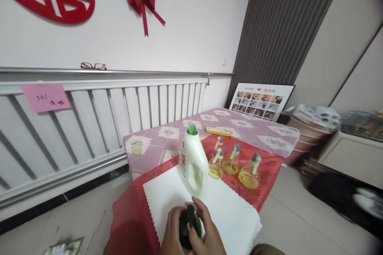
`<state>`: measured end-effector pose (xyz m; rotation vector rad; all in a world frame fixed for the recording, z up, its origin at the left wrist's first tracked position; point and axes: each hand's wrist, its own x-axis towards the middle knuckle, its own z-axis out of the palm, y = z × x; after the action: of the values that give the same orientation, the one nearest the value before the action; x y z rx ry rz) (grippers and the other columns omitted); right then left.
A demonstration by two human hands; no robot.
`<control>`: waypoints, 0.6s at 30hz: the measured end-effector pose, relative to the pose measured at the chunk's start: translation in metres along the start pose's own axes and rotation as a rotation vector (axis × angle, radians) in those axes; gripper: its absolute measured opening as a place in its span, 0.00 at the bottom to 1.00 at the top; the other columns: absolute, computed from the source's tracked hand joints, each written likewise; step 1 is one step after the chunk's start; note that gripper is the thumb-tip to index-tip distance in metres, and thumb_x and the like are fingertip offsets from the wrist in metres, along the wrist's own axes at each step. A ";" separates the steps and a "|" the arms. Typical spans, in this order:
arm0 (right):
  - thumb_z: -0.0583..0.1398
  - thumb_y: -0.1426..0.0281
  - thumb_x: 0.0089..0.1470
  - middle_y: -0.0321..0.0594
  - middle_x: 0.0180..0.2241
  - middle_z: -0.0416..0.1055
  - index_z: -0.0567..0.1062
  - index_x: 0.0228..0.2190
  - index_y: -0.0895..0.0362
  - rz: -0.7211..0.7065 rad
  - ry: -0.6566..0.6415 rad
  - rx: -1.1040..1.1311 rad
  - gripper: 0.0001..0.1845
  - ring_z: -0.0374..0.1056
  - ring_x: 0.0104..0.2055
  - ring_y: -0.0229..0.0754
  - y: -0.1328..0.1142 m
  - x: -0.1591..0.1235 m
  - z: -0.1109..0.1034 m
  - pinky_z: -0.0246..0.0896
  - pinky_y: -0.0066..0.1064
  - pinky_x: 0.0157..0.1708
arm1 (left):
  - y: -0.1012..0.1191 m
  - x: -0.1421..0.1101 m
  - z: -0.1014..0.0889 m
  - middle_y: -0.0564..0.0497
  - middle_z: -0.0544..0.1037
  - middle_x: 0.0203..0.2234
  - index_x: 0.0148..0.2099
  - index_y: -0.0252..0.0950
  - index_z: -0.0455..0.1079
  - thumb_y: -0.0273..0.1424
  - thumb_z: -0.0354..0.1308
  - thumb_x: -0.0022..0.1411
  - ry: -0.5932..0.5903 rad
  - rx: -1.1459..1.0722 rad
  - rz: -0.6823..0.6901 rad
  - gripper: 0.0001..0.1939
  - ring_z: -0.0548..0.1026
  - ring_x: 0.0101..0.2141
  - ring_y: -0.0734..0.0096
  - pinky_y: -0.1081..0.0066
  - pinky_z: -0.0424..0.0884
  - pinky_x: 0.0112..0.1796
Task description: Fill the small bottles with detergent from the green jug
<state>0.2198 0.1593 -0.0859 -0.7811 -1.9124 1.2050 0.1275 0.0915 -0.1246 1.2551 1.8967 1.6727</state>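
Note:
Both my hands are closed round a small dark green pump bottle (190,214) at the lower middle, low over a white cloth (233,211). My left hand (172,229) wraps its left side. My right hand (206,227) grips its right side, with the thumb near the dark pump top. The fingers hide most of the bottle's body. Just beyond the hands a pale green detergent jug (191,155) stands upright without its cap, its green spout showing. To its right are several clear pump bottles (249,175) with yellow liquid inside.
A translucent green cap (137,150) lies on the purple tablecloth (161,143) at left. A yellow-and-white box (218,131) lies behind the bottles. Red cloth (134,207) hangs over the table's near edge. A white radiator (155,105) runs along the wall; a photo board (261,101) leans at the back.

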 end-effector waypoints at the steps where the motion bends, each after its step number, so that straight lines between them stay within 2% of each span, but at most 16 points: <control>1: 0.60 0.67 0.52 0.47 0.55 0.72 0.64 0.58 0.55 0.008 0.008 -0.019 0.32 0.69 0.58 0.48 -0.002 0.000 -0.001 0.64 0.36 0.58 | -0.001 0.000 -0.001 0.38 0.70 0.54 0.60 0.36 0.59 0.33 0.56 0.54 0.006 0.012 -0.009 0.30 0.71 0.56 0.53 0.58 0.71 0.54; 3: 0.61 0.69 0.50 0.46 0.52 0.73 0.64 0.58 0.55 0.040 0.059 -0.053 0.33 0.71 0.56 0.49 -0.003 0.001 -0.001 0.66 0.35 0.56 | -0.003 -0.001 -0.002 0.38 0.70 0.55 0.60 0.36 0.59 0.34 0.56 0.56 0.017 0.031 -0.028 0.29 0.71 0.56 0.52 0.58 0.71 0.55; 6: 0.60 0.67 0.54 0.42 0.44 0.75 0.65 0.57 0.55 0.076 0.065 -0.054 0.29 0.75 0.49 0.47 0.001 0.000 0.002 0.70 0.33 0.51 | -0.004 -0.002 -0.002 0.38 0.70 0.56 0.60 0.37 0.60 0.35 0.55 0.58 0.004 0.028 -0.031 0.28 0.71 0.56 0.52 0.59 0.71 0.54; 9: 0.58 0.65 0.57 0.44 0.50 0.76 0.66 0.57 0.54 0.042 0.069 -0.010 0.26 0.73 0.54 0.47 0.007 -0.005 0.004 0.66 0.35 0.56 | -0.007 -0.001 -0.001 0.37 0.70 0.56 0.61 0.36 0.60 0.34 0.55 0.58 0.005 0.041 -0.022 0.28 0.71 0.57 0.52 0.57 0.70 0.56; 12: 0.59 0.67 0.55 0.47 0.56 0.73 0.64 0.60 0.53 0.025 0.102 0.065 0.31 0.70 0.58 0.48 0.009 -0.007 0.007 0.64 0.38 0.59 | -0.010 -0.002 0.000 0.37 0.69 0.56 0.61 0.36 0.58 0.32 0.55 0.57 0.014 0.057 -0.019 0.28 0.71 0.57 0.52 0.56 0.70 0.55; 15: 0.62 0.68 0.49 0.45 0.52 0.74 0.64 0.60 0.53 0.065 0.167 0.062 0.36 0.73 0.54 0.49 0.007 -0.006 0.012 0.67 0.36 0.55 | -0.012 -0.003 0.003 0.37 0.68 0.56 0.61 0.36 0.57 0.32 0.56 0.54 0.022 0.056 0.007 0.31 0.70 0.57 0.52 0.57 0.70 0.55; 18: 0.60 0.65 0.52 0.42 0.46 0.77 0.68 0.57 0.53 0.084 0.209 0.031 0.30 0.76 0.47 0.47 0.006 -0.005 0.014 0.69 0.34 0.52 | -0.012 -0.003 0.005 0.37 0.69 0.56 0.60 0.36 0.58 0.31 0.51 0.59 0.073 0.085 -0.008 0.27 0.72 0.56 0.54 0.59 0.72 0.54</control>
<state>0.2116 0.1505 -0.0974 -0.9408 -1.7020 1.1521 0.1282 0.0933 -0.1373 1.2310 2.0323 1.6722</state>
